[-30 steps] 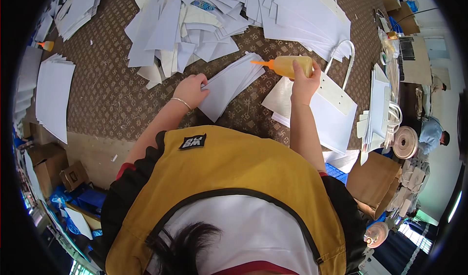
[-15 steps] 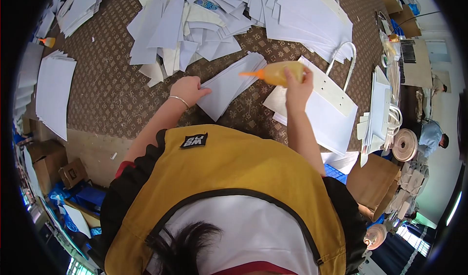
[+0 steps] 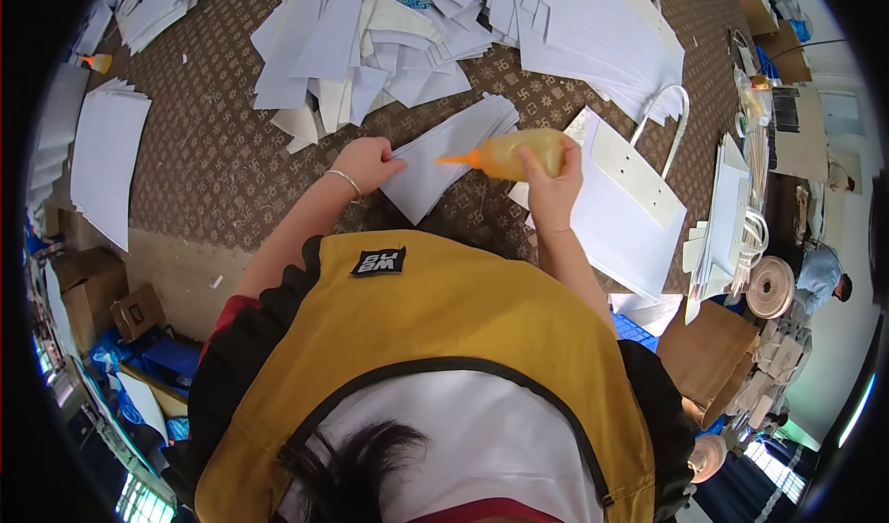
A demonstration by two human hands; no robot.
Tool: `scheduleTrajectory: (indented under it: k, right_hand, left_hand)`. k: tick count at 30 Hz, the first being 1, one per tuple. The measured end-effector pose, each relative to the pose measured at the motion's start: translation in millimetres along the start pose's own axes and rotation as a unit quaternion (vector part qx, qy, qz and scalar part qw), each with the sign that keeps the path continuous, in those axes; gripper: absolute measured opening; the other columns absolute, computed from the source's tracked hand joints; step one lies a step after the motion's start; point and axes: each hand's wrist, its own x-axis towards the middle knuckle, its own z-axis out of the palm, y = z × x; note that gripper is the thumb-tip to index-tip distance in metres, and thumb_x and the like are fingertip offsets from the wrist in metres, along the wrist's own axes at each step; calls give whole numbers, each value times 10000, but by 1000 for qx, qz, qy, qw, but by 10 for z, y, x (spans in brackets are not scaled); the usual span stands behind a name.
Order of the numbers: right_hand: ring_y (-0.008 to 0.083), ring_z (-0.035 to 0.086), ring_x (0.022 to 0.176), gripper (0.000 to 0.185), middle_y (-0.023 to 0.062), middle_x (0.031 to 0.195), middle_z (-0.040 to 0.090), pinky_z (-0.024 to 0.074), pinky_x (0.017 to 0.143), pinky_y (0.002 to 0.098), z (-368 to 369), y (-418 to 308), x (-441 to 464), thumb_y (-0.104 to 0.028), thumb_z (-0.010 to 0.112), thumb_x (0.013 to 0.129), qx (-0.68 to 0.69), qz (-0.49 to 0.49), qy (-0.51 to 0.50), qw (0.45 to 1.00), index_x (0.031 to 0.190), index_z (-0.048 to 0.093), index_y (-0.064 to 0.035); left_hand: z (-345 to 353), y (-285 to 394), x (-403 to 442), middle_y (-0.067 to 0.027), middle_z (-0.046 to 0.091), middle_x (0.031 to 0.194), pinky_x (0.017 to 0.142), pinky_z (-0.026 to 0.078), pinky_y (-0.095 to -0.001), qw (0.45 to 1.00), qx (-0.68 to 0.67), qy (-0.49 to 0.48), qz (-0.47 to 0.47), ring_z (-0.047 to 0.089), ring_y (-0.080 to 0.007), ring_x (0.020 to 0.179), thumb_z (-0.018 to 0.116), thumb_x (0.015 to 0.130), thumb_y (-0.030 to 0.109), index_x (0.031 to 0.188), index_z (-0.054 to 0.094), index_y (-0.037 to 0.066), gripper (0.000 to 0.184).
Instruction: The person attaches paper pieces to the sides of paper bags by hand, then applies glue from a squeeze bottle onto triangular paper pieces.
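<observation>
Has a loose heap (image 3: 333, 41) of white paper beyond both hands, a white handled bag (image 3: 616, 213) just beside the right hand (image 3: 554, 189); blocks part of the paper stack (image 3: 444, 138) from sight with a bottle (image 3: 509, 152); reaches over brown, pale-patterned cloth (image 3: 204, 180); clasps the bottle, rounded, translucent yellow, with pointed orange nozzle, in the right hand; touches the stack, white, flat, fanned out on the cloth between both hands, with the left hand's (image 3: 366, 162) thumb; cannot tell whether pinching or merely pressing.

Orange-tipped bottle (image 3: 509, 151) above fanned white papers (image 3: 446, 139)
</observation>
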Motion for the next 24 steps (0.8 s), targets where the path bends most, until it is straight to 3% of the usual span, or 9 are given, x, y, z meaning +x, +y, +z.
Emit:
scheduleTrajectory:
  k: [2, 4, 9, 13, 17, 18, 21, 24]
  right_hand:
    - [158, 584, 847, 414, 92, 931, 580, 485, 714, 256, -29, 39, 44, -125, 740, 752, -2, -22, -9, 1000, 1065, 500, 3]
    - [159, 579, 862, 408, 92, 955, 584, 484, 742, 269, -145, 121, 338, -107, 733, 749, -11, 48, 101, 994, 1066, 500, -3]
    - [188, 579, 888, 476, 112, 973, 594, 479, 790, 310, -139, 168, 353, -147, 767, 699, 21, 25, 109, 993, 1070, 504, -6]
    - [163, 565, 914, 414, 85, 1013, 579, 473, 799, 290, 107, -134, -256, -91, 733, 740, -9, -9, -92, 996, 1075, 503, -16]
    - [159, 554, 937, 434, 81, 1025, 571, 466, 819, 290, 189, -200, -438, -83, 737, 734, 4, -48, -158, 986, 1091, 499, -23]
    - [159, 554, 937, 434, 81, 1025, 571, 466, 819, 290, 189, -196, -425, -83, 737, 734, 6, -48, -165, 985, 1091, 499, -23]
    - [180, 570, 898, 476, 91, 990, 572, 477, 798, 306, 112, -184, -271, -113, 766, 691, 73, 39, -59, 995, 1079, 503, -29]
    - [180, 565, 903, 471, 90, 1003, 567, 476, 800, 304, 274, -127, -548, -108, 761, 701, 36, -33, -130, 990, 1081, 496, -27]
  left_hand:
    - [-45, 12, -20, -125, 587, 651, 582, 450, -362, 1000, -25, -17, -5, 557, -266, 611, 675, 749, 320, 703, 576, 22, 317]
    - [-58, -5, -44, -125, 594, 657, 584, 454, -358, 999, -35, -24, -8, 565, -259, 613, 671, 751, 307, 716, 581, 19, 304]
    - [-55, -21, -26, -125, 613, 663, 562, 470, -337, 999, -43, -27, 7, 582, -232, 570, 660, 757, 260, 760, 598, 4, 263]
    - [-78, -10, -21, -126, 614, 654, 541, 473, -328, 997, -58, -42, -10, 586, -223, 538, 661, 759, 243, 769, 601, -2, 252]
    - [-79, 4, -29, -126, 612, 649, 537, 473, -327, 997, -65, -38, -12, 589, -219, 531, 666, 759, 242, 766, 602, -1, 251]
    - [-80, 9, -31, -127, 613, 653, 542, 475, -329, 998, -59, -37, -7, 592, -219, 538, 668, 758, 245, 766, 603, -1, 255]
    - [-54, -45, -37, -129, 616, 661, 554, 477, -334, 998, -52, -20, 2, 598, -223, 553, 671, 756, 252, 767, 605, 1, 260]
    - [-9, -74, -17, -133, 619, 671, 567, 479, -339, 999, -44, -4, 23, 602, -229, 568, 673, 754, 259, 770, 608, 2, 265]
